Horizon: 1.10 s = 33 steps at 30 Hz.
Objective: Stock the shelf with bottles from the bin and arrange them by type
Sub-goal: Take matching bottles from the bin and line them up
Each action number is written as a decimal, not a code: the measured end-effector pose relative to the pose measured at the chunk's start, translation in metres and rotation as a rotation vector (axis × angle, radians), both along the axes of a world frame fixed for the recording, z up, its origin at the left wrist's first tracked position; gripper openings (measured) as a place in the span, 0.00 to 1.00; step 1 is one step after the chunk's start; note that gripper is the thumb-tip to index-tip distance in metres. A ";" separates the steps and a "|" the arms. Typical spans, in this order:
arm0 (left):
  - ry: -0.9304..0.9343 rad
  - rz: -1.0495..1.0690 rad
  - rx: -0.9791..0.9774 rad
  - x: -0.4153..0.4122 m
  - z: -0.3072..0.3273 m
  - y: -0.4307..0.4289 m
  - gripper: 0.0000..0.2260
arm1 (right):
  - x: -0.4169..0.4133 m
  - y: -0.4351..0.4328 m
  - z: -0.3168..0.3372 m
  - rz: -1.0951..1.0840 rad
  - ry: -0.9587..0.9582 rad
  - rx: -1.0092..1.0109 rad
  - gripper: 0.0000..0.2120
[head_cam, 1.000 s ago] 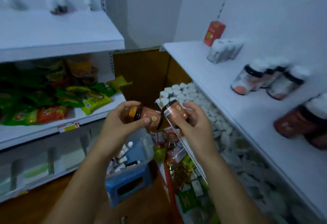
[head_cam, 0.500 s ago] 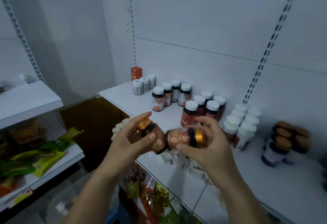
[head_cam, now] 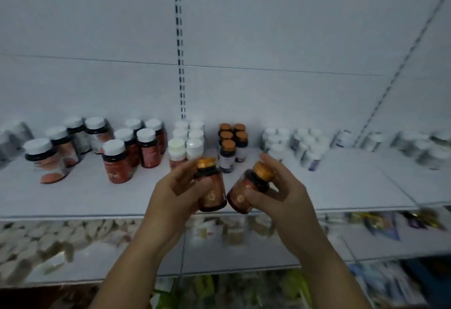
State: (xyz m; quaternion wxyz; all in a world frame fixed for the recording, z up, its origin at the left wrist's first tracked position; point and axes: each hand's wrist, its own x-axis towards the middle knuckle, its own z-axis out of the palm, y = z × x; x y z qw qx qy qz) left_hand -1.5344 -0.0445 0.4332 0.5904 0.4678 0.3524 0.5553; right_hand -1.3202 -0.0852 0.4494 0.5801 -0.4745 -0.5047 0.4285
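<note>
White back panel (head_cam: 268, 28), plain, flat. One thin horizontal seam (head_cam: 97, 59) runs across it from the left edge to the right side. Slotted upright (head_cam: 179, 40) stands vertical at centre, with a double row of dark slots down to the shelf's back edge. Second slotted upright (head_cam: 400, 64) at far right, leaning in the wide-angle view. Shelf (head_cam: 85, 194): white board with a pale front lip, and a joint line near its right end. Lower shelf (head_cam: 244, 255) directly below, also white, blurred. Light dim and cool, bluish-grey, darker toward the upper corners. Brown patch at bottom left corner, too blurred to identify.
</note>
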 end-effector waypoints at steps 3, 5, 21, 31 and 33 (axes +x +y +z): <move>0.032 -0.167 0.032 0.033 -0.005 -0.003 0.23 | 0.022 -0.036 0.004 -0.174 0.023 -0.021 0.30; 0.030 -0.255 0.034 0.055 -0.006 -0.011 0.24 | 0.033 -0.063 0.005 -0.274 0.022 -0.022 0.26; 0.020 -0.715 0.048 0.253 0.003 -0.119 0.24 | 0.157 -0.240 0.004 -0.740 0.008 -0.042 0.21; 0.042 -0.737 0.003 0.414 0.010 -0.192 0.24 | 0.309 -0.322 0.007 -0.780 -0.041 0.002 0.22; 0.051 -0.766 0.029 0.446 0.013 -0.206 0.21 | 0.338 -0.335 0.009 -0.792 -0.047 0.008 0.21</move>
